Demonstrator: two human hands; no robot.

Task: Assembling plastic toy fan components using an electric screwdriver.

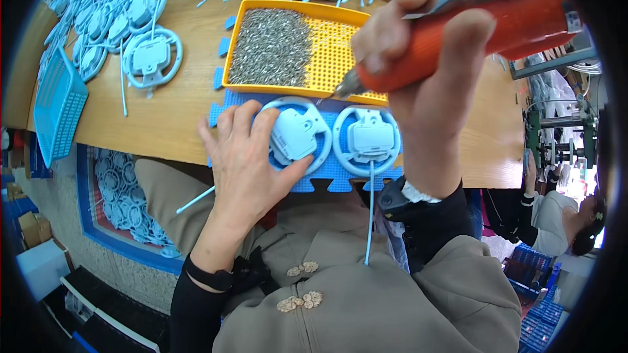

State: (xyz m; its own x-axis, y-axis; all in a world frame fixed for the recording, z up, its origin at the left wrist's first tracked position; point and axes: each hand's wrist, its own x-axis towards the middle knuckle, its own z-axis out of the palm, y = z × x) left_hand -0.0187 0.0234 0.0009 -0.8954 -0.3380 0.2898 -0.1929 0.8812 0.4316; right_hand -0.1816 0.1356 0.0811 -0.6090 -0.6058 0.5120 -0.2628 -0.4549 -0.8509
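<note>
My left hand (245, 153) presses a light-blue plastic ring-shaped part (296, 132) with a central box against the blue foam mat (340, 184); the thumb and fingers lie on its left side. A second ring part (370, 138) lies just to its right, its thin rod pointing toward me. My right hand (435, 101) is wrapped round a red electric screwdriver (517, 16). Its tip points down and left, over the upper edge of the held part; whether it touches cannot be made out. Behind the parts sits a yellow perforated tray (288, 4) with many small metal screws (271, 46).
Piles of light-blue ring parts (140, 10) cover the table's back and left. One ring part (152, 57) lies apart near a blue basket (60, 108). A floor bin (85, 202) at lower left holds more. Another person (556, 222) is at far right, beside green machinery (562, 134).
</note>
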